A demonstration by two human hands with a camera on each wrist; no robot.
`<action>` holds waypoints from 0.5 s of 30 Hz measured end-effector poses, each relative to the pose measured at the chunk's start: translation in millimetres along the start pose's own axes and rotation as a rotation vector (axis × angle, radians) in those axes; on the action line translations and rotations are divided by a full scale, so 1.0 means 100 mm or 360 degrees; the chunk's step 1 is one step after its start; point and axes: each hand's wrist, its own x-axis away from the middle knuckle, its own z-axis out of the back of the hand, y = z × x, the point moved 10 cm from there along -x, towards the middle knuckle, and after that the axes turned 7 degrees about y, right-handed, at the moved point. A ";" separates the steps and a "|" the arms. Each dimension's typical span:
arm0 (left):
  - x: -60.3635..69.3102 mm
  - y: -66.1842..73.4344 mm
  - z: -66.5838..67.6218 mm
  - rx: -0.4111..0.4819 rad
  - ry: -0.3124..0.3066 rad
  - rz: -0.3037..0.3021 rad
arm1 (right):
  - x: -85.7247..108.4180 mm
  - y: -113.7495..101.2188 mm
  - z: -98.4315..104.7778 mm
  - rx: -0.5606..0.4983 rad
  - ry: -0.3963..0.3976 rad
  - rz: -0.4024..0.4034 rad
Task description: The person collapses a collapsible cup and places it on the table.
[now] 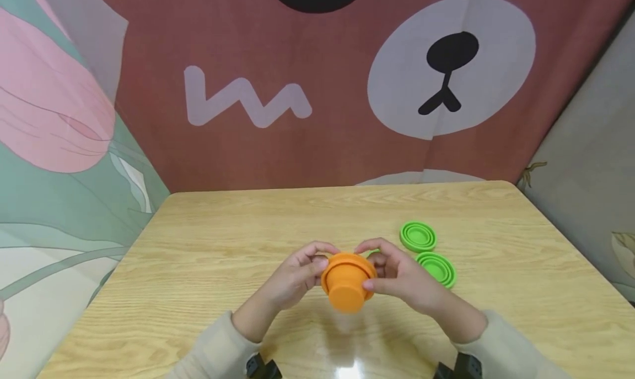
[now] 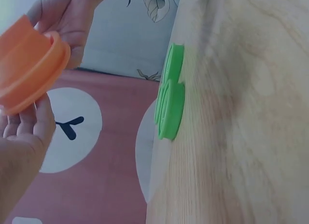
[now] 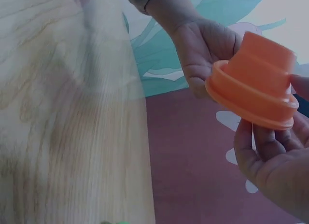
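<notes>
An orange collapsible cup [image 1: 345, 285], stepped and partly extended, is held above the table between both hands. Its narrow base tilts toward the person, and its wide rim faces away. At the left side, the left hand [image 1: 296, 277] pinches the rim between thumb and fingers. On the other side, the right hand [image 1: 404, 277] grips the cup, thumb on the stepped wall and fingers behind the rim. The right wrist view shows the cup's steps [image 3: 260, 79] from the side. The inside of the cup is hidden.
Two flat green collapsed cups, one farther back [image 1: 418, 236] and one nearer [image 1: 437, 269], lie on the wooden table [image 1: 223, 230] beyond the right hand. A small green piece [image 1: 374, 252] shows behind that hand's fingers. A printed cloth [image 1: 337, 153] hangs behind the table.
</notes>
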 end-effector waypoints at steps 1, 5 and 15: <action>0.00 0.00 -0.01 0.0006 -0.0020 0.0003 | 0.01 -0.01 0.00 0.0019 -0.0006 0.0020; 0.01 0.01 -0.05 -0.0008 -0.0066 0.0031 | 0.03 -0.04 0.01 0.0071 -0.0004 0.0059; 0.00 0.02 -0.10 -0.0187 -0.0033 0.0046 | 0.02 0.05 0.11 0.0578 0.0230 -0.0148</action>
